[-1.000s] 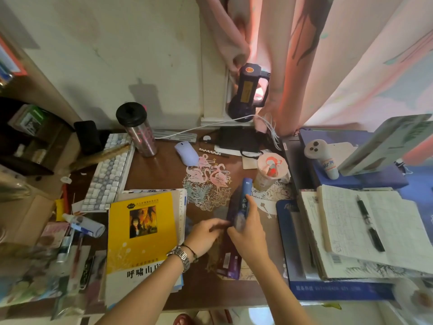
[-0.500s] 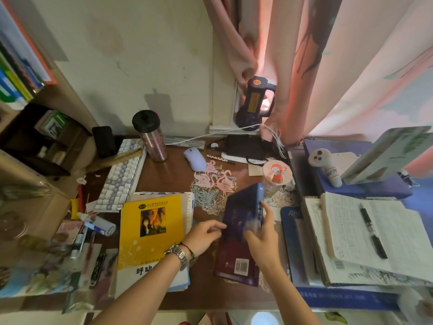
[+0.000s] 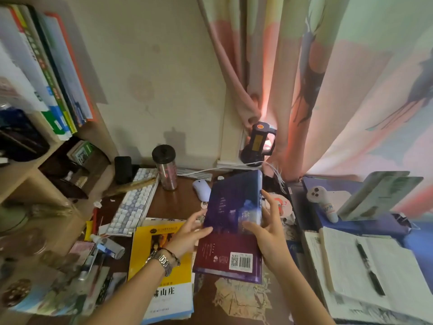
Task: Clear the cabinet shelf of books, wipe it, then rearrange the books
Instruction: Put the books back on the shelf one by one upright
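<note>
A dark purple book hangs tilted over the desk, back cover and barcode facing me. My right hand holds its right edge, thumb on the cover and fingers behind the spine. My left hand touches its left edge with spread, straight fingers. A yellow book lies on a stack under my left wrist. Several books stand leaning on the cabinet shelf at the upper left.
A keyboard, a black-lidded tumbler and a mouse sit behind the books. An open notebook with a pen lies at the right. A flashlight stands by the curtain. Small clutter covers the desk's left side.
The purple book turned from spine-up to back cover facing me and rose off the desk between both hands. The view lifted, so the shelf books came into sight.
</note>
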A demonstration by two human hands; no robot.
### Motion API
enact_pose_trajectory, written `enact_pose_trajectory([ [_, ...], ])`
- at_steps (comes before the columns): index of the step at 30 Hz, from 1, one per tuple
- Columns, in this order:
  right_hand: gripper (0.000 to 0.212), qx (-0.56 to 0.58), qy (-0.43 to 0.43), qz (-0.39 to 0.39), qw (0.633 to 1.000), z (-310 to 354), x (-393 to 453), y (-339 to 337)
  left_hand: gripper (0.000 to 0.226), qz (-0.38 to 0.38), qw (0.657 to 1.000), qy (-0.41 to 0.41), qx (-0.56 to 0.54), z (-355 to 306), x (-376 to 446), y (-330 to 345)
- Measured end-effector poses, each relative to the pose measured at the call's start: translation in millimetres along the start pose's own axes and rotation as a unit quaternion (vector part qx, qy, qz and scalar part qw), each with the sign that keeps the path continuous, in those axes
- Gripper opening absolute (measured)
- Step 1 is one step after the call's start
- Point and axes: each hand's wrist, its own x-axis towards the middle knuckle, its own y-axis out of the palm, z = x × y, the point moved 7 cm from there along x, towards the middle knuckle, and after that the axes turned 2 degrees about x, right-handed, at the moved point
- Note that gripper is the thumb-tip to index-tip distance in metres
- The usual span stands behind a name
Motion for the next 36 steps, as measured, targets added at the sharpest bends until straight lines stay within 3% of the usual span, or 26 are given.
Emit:
enact_pose_trajectory([
  [2,0.068,0.004,0.012,0.004,1.000,6,1,7,0.063,-0.007,1.000,0.003,0.009,-6,-7,-14],
  [7,0.067,0.014,0.006,0.045,0.999,39,5,46,0.051,-0.052,0.997,0.053,-0.014,-43,-35,-41],
  [17,0.070,0.060,-0.086,0.146,0.984,137,16,156,0.049,-0.171,0.964,0.196,0.057,-187,-120,-126],
  [26,0.067,0.153,-0.163,0.242,0.944,238,9,245,0.052,-0.266,0.900,0.339,0.070,-310,-220,-162],
  [36,0.069,0.194,-0.284,0.318,0.884,346,-8,327,0.058,-0.378,0.798,0.435,0.175,-432,-321,-185],
])
